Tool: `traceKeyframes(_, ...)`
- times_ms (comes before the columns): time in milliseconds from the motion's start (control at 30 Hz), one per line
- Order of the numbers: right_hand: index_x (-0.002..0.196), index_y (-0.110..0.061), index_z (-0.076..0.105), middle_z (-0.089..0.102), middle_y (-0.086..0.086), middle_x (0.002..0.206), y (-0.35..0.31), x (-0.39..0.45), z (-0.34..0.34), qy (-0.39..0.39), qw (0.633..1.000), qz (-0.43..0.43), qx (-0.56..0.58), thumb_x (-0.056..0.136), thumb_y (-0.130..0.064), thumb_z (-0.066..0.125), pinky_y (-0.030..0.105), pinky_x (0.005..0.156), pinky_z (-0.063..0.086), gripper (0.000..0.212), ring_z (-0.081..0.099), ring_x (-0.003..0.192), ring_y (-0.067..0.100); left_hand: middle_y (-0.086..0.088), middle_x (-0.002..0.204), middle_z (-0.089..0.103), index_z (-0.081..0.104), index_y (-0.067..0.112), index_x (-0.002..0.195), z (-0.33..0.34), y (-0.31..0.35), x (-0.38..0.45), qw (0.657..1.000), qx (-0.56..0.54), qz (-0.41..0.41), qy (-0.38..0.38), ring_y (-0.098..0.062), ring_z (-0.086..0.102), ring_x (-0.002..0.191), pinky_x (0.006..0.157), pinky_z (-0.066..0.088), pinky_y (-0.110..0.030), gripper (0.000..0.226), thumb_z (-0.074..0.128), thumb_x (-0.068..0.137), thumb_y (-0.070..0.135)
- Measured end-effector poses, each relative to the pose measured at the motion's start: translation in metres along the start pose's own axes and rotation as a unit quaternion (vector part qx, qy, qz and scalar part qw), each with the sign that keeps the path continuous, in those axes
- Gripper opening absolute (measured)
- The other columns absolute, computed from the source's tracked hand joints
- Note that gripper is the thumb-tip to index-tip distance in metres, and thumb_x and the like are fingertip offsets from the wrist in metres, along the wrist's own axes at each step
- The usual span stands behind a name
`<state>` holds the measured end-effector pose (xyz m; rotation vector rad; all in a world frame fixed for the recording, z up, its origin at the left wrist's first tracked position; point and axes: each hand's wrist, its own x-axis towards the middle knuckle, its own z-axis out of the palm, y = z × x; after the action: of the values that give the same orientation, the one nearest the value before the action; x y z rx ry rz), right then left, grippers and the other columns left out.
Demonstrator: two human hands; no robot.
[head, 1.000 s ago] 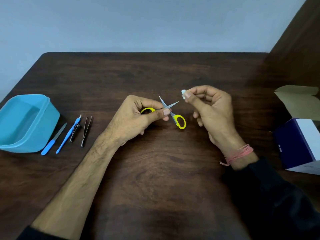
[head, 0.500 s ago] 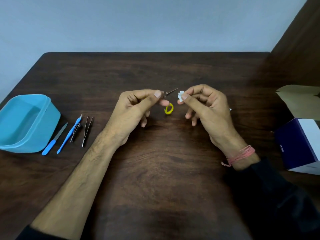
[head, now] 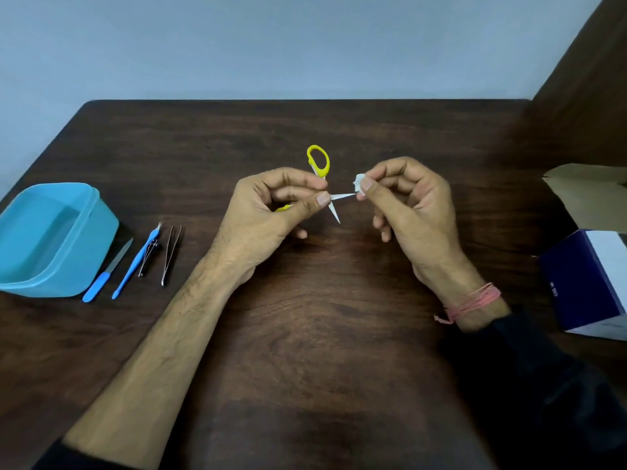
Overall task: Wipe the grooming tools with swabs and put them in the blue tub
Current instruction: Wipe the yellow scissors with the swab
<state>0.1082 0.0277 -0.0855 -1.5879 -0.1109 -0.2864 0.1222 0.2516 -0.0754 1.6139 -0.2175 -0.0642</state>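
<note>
- The left hand [head: 271, 205] pinches the scissors [head: 320, 171] near the pivot, above the bench [head: 305, 334]; blades spread, one yellow loop pointing away.
- The right hand [head: 407, 205] grips a white swab [head: 359, 182] at the tip of one blade.
- The blue tub [head: 54, 239] sits far left; just beside it lie a file [head: 108, 271], a blue pick [head: 135, 262], clippers [head: 149, 256] and tweezers [head: 171, 254].
</note>
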Motion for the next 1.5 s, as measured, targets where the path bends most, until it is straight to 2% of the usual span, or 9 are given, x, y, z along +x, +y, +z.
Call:
traceKeyframes(167,0.113,-0.018,0.078,0.078,0.003,0.093,0.002,-0.001,-0.001,0.039,0.997,-0.053,-0.044,0.103,-0.013,0.078,0.024,0.048,0.044,0.011,0.059,0.06,0.011,-0.007,0.096,0.086,0.063,0.015,0.117,0.001,0.002,0.001,1.0,-0.016,-0.001,0.011,-0.014,0.071,0.083,0.056,0.06,-0.027,0.034,0.087,0.094,0.009)
traceKeyframes(300,0.106,-0.018,0.084,0.083,-0.003,0.099,0.005,-0.003,0.002,0.048,0.989,-0.082,-0.112,0.1,-0.018,0.083,0.039,0.053,0.048,0.007,0.062,0.062,0.01,-0.009,0.104,0.086,0.056,0.021,0.148,0.0,0.001,0.001,1.0,-0.015,0.002,-0.004,-0.019,0.075,0.086,0.06,0.064,-0.03,0.064,0.087,0.093,0.008)
traceKeyframes(400,0.105,-0.02,0.086,0.079,-0.005,0.099,0.006,-0.005,0.005,0.039,0.981,-0.115,-0.154,0.098,-0.018,0.085,0.027,0.055,0.043,0.008,0.056,0.062,0.013,-0.011,0.108,0.086,0.046,0.024,0.162,-0.002,-0.002,0.002,1.0,-0.02,0.003,-0.012,-0.018,0.08,0.085,0.063,0.067,-0.033,0.083,0.087,0.093,0.007)
traceKeyframes(633,0.104,-0.019,0.084,0.081,-0.007,0.096,0.005,-0.005,0.004,0.046,0.983,-0.113,-0.138,0.095,-0.015,0.087,0.024,0.055,0.042,0.01,0.052,0.059,0.011,-0.006,0.107,0.084,0.075,0.013,0.135,-0.003,-0.001,0.003,1.0,-0.012,-0.017,-0.018,-0.017,0.079,0.084,0.062,0.066,-0.029,0.037,0.081,0.099,0.006)
traceKeyframes(833,0.096,-0.02,0.086,0.08,-0.007,0.079,0.005,-0.008,0.006,0.013,0.984,-0.104,-0.143,0.09,-0.02,0.093,0.017,0.054,0.036,0.009,0.043,0.049,0.008,-0.009,0.108,0.085,0.077,0.015,0.111,-0.003,0.002,-0.001,0.998,0.006,-0.019,-0.061,-0.019,0.082,0.086,0.056,0.064,-0.027,0.013,0.077,0.102,0.006)
traceKeyframes(967,0.092,-0.022,0.086,0.074,-0.009,0.068,0.003,-0.009,0.006,0.049,0.978,-0.11,-0.17,0.089,-0.021,0.093,0.017,0.054,0.033,0.007,0.04,0.045,0.011,-0.006,0.104,0.085,0.076,0.015,0.108,-0.004,0.003,-0.001,0.998,-0.002,-0.024,-0.056,-0.019,0.083,0.084,0.054,0.064,-0.027,0.012,0.077,0.102,0.005)
traceKeyframes(1167,0.092,-0.022,0.088,0.072,-0.015,0.077,0.0,-0.012,0.008,0.051,0.965,-0.148,-0.212,0.088,-0.02,0.093,0.018,0.054,0.035,0.006,0.044,0.047,0.01,-0.005,0.101,0.085,0.074,0.009,0.118,-0.001,0.002,-0.001,0.998,0.003,-0.026,-0.061,-0.019,0.083,0.083,0.053,0.063,-0.026,0.018,0.077,0.101,0.004)
traceKeyframes(1333,0.091,-0.022,0.088,0.073,-0.012,0.081,0.0,-0.012,0.008,0.061,0.951,-0.17,-0.25,0.089,-0.019,0.092,0.03,0.053,0.042,0.006,0.048,0.051,0.011,-0.007,0.099,0.084,0.07,0.012,0.115,-0.001,0.004,-0.001,0.999,-0.011,-0.023,-0.047,-0.021,0.082,0.081,0.05,0.062,-0.028,0.017,0.078,0.101,0.005)
traceKeyframes(1500,0.092,-0.017,0.082,0.072,-0.011,0.092,-0.004,-0.013,0.009,0.064,0.946,-0.18,-0.26,0.093,-0.013,0.088,0.013,0.057,0.033,0.007,0.052,0.053,0.017,-0.007,0.099,0.084,0.065,0.014,0.115,0.0,0.006,-0.001,0.999,-0.025,-0.027,-0.008,-0.022,0.082,0.079,0.046,0.06,-0.029,0.019,0.078,0.102,0.007)
